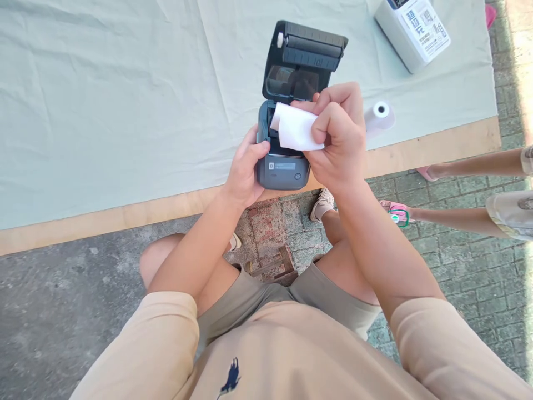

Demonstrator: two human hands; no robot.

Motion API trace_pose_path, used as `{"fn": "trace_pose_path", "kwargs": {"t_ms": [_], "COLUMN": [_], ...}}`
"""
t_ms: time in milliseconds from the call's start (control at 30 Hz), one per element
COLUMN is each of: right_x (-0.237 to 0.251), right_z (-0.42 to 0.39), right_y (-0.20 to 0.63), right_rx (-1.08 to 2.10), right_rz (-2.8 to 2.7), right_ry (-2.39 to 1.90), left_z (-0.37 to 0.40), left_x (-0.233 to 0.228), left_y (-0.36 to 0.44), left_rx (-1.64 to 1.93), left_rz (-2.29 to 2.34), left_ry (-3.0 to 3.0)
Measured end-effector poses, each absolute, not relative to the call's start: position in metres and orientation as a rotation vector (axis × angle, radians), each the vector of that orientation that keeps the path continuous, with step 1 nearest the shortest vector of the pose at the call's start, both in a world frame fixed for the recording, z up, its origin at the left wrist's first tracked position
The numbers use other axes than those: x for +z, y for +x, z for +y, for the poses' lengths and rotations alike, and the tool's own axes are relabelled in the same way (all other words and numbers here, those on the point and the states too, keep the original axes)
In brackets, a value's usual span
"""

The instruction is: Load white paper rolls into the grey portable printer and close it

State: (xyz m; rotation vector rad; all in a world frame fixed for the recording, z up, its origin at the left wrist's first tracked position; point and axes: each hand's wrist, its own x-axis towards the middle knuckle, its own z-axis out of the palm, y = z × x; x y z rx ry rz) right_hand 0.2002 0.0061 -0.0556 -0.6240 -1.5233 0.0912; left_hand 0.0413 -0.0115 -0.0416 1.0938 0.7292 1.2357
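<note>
Your left hand [245, 169] wraps the left side of the printer [283, 161], thumb hooked over its top edge, fingers curled round the casing out of sight. The printer sits at the near edge of the table [125, 211], partly over the wooden lip, with its lid [306, 55] swung up and back, standing open.

Your right hand [339, 136] is bunched tight, fingers folded in and thumb pressed against them, pinching a white paper strip [293, 128]. The strip curls out from under your fingers and hangs over the open paper bay, its loose end pointing left, right above the printer's front panel.

Just beyond your right hand, a white roll [380, 115] lies on its side on the cloth [104, 100], near the table edge, partly hidden by your knuckles. Further back at the right corner there's a white box [412, 30] with a printed label, tilted, well apart from the printer.

To the right, off the table, another person's legs [466, 191] stretch across the brick paving, pink sandals [397, 211] on.
</note>
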Motion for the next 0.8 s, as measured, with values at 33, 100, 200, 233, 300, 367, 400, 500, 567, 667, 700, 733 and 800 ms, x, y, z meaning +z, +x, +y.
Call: {"fn": "trace_pose_path", "kwargs": {"t_ms": [33, 100, 200, 233, 300, 367, 400, 500, 567, 667, 700, 733, 800], "right_x": [-0.056, -0.056, -0.055, -0.055, -0.055, -0.056, -0.057, -0.057, -0.055, -0.051, -0.05, -0.049, -0.049], "right_z": [0.006, 0.006, 0.004, 0.004, 0.005, 0.008, 0.009, 0.011, 0.009, 0.004, 0.002, 0.0, -0.003], "right_y": [0.199, 0.198, 0.197, 0.197, 0.198, 0.2, 0.201, 0.209, 0.216, 0.225, 0.227, 0.229, 0.23], "right_rx": [0.089, 0.071, 0.044, 0.053, 0.097, 0.13, 0.129, 0.052, -0.003, -0.055, -0.063, -0.067, -0.071], "right_rz": [-1.523, -1.536, -1.505, -1.485, -1.474, -1.515, -1.541, -1.616, -1.662, -1.724, -1.751, -1.783, -1.848], "right_ry": [-0.64, -0.739, -0.887, -0.917, -0.927, -0.89, -0.854, -0.697, -0.665, -0.793, -0.85, -0.895, -0.94], "left_z": [-0.012, -0.012, -0.012, -0.012, -0.012, -0.011, -0.011, -0.01, -0.01, -0.011, -0.011, -0.011, -0.012], "left_x": [-0.041, -0.041, -0.04, -0.04, -0.04, -0.042, -0.043, -0.044, -0.044, -0.042, -0.042, -0.041, -0.041], "left_y": [0.041, 0.041, 0.04, 0.04, 0.04, 0.04, 0.04, 0.04, 0.04, 0.04, 0.04, 0.04, 0.04], "left_rx": [1.228, 1.216, 1.195, 1.187, 1.173, 1.182, 1.191, 1.204, 1.191, 1.172, 1.169, 1.164, 1.151], "left_rz": [0.735, 0.74, 0.718, 0.709, 0.705, 0.71, 0.708, 0.687, 0.678, 0.68, 0.688, 0.697, 0.719], "left_ry": [1.099, 1.11, 1.108, 1.101, 1.089, 1.083, 1.081, 1.069, 1.062, 1.066, 1.068, 1.07, 1.076]}}
